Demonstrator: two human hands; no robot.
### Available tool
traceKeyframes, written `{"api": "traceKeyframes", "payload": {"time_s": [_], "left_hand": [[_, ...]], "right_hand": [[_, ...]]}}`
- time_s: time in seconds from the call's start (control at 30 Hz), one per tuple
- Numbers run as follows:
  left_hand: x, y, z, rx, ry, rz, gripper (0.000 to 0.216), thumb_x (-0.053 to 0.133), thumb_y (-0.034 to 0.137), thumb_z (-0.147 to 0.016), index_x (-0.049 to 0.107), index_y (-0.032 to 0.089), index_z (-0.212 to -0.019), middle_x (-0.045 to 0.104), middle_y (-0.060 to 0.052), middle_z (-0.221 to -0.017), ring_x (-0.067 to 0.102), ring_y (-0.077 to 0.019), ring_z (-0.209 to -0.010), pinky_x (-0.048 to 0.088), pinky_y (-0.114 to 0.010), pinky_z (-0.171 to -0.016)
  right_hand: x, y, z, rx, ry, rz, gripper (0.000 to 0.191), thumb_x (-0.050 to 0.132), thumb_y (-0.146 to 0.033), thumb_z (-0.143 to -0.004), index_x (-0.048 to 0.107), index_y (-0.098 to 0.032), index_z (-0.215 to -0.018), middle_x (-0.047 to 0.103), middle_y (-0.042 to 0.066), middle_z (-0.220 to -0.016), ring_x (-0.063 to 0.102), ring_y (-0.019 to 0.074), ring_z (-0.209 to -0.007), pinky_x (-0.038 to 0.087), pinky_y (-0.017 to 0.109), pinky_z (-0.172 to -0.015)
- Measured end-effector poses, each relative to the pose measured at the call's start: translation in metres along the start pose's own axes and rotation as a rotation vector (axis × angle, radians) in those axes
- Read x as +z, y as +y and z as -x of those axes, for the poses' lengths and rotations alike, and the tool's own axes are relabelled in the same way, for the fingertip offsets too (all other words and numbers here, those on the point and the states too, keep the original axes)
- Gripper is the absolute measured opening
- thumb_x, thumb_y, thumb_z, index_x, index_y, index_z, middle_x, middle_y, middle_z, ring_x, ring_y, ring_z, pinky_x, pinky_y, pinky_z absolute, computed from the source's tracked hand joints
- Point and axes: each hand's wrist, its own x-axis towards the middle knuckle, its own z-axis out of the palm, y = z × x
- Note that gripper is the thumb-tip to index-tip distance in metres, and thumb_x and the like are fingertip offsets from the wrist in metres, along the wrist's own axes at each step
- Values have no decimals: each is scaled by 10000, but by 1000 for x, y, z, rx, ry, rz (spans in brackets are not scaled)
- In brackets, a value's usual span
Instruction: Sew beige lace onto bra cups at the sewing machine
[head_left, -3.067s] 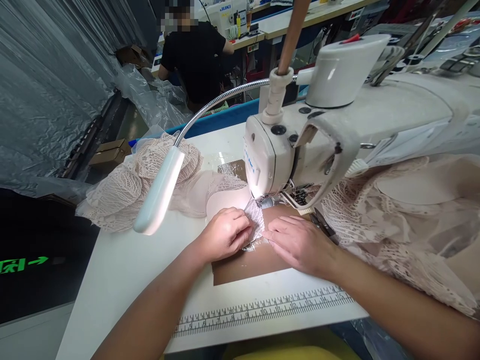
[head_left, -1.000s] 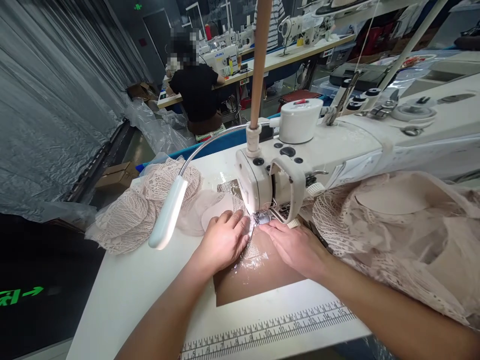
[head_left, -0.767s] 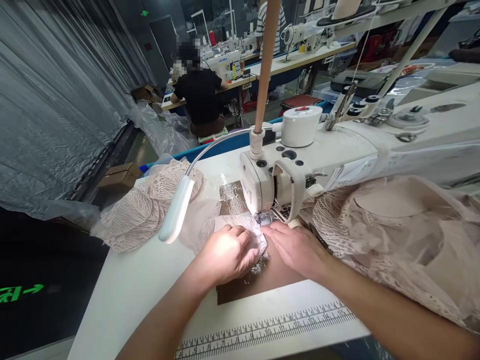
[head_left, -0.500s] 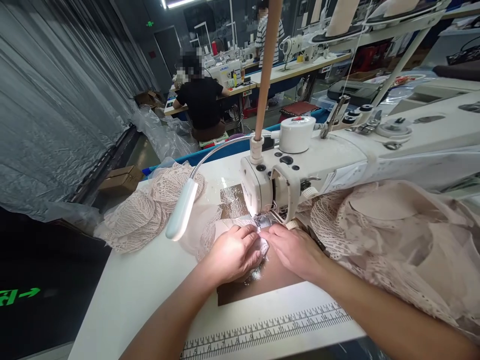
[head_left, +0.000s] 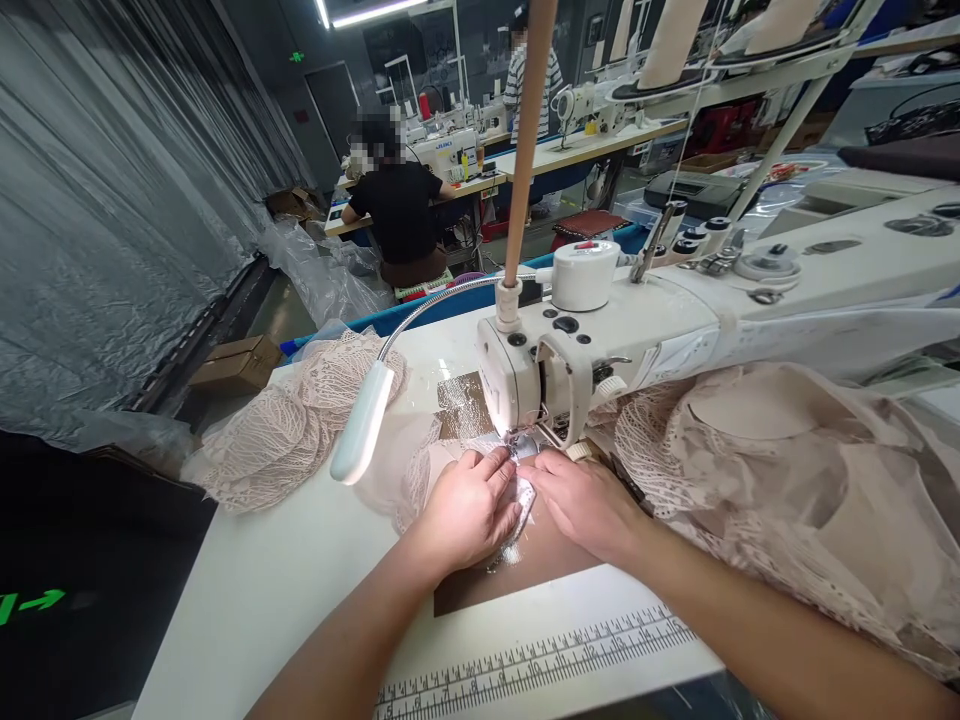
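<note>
A white sewing machine [head_left: 504,365] stands over the work, its presser foot lit just beyond my fingertips. Beneath the foot lies a pale pink lace piece [head_left: 421,478], with a white edge showing between my hands. My left hand [head_left: 469,508] is closed on this lace, its fingertips pressed down at the left of the foot. From the right, my right hand [head_left: 581,497] pinches the lace's edge close to the needle area; its exact grip is partly hidden. Both hands rest over a brown sheet [head_left: 525,575] on the machine table.
A stack of lace pieces [head_left: 292,425] lies at the left, and a heap of pink lace fabric [head_left: 780,470] at the right. The gooseneck lamp [head_left: 364,425] hangs left of the foot. A printed ruler [head_left: 540,665] runs along the front edge. Two people sit and stand farther back.
The view has shifted slightly. The white edge between my hands shows a little more and sits nearer me. Both hands keep nearly the same places beside the foot.
</note>
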Motion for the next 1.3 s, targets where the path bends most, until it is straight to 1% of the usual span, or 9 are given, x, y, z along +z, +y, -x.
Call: {"api": "traceKeyframes", "payload": {"time_s": [0.2, 0.37, 0.47, 0.63, 0.77, 0.87, 0.97, 1.17, 1.3], "left_hand": [[3, -1, -3, -9, 11, -9, 432, 432, 343, -887, 524, 121, -1245, 528, -141, -1279, 535, -254, -924, 478, -414, -820], [-17, 5, 6, 8, -96, 8, 551, 491, 446, -836, 482, 123, -1282, 495, -157, -1307, 514, -287, -992, 474, -433, -840], [-29, 14, 16, 54, -190, 33, 626, 607, 274, -705, 444, 149, -1296, 508, -140, -1273, 506, -287, -1026, 482, -403, -832], [-23, 16, 15, 0, -151, 27, 201, 442, 80, -776, 581, 155, -900, 612, -94, -889, 554, -200, -792, 466, -305, -686], [-16, -4, 6, -136, -101, 330, 240, 421, 218, -863, 454, 170, -630, 442, 17, -589, 419, -111, -551, 352, -227, -534], [-11, -19, 5, -241, -74, 701, 372, 395, 390, -903, 370, 175, -600, 332, 44, -552, 319, -86, -514, 271, -208, -480], [-5, -23, 5, -270, -36, 910, 412, 352, 457, -916, 355, 176, -615, 344, 42, -563, 309, -84, -523, 274, -208, -486], [-3, -18, 5, -195, -57, 936, 458, 303, 469, -936, 316, 183, -579, 310, 42, -542, 277, -87, -508, 263, -229, -497], [-7, -20, 4, -106, -91, 864, 450, 296, 429, -950, 277, 188, -571, 272, 42, -549, 258, -91, -511, 269, -244, -514]], "right_hand": [[1, -1, -1, 14, 4, 18, 324, 429, -96, -862, 666, -167, -1072, 608, 55, -809, 522, 143, -640, 376, 269, -610], [-1, -2, -1, 37, -23, -19, 344, 432, -75, -850, 656, -165, -1095, 640, 61, -850, 566, 153, -692, 418, 269, -652], [-2, -1, 1, 55, -16, -72, 354, 418, -55, -844, 652, -165, -1086, 667, 65, -906, 603, 163, -761, 438, 269, -692], [-3, 1, 3, 45, -6, -198, 374, 364, -54, -852, 631, -155, -1093, 661, 74, -1016, 612, 184, -880, 462, 305, -779], [-8, -1, 2, 18, -21, -258, 376, 397, -37, -802, 608, -146, -1093, 635, 75, -1021, 601, 179, -877, 471, 302, -770], [-8, -2, 1, 27, -22, -231, 364, 449, -55, -773, 585, -149, -1098, 622, 81, -1027, 601, 189, -868, 478, 324, -771], [-2, -1, 0, 45, -2, -197, 309, 507, -115, -792, 569, -163, -1091, 615, 81, -1038, 606, 203, -865, 492, 339, -760], [7, -2, -4, 27, 81, -228, 125, 486, -153, -863, 598, -186, -908, 622, 55, -933, 605, 162, -755, 476, 276, -690], [1, -2, -4, 21, 109, -343, 275, 408, -226, -932, 556, -182, -705, 576, 28, -760, 540, 126, -642, 430, 243, -621]]}}
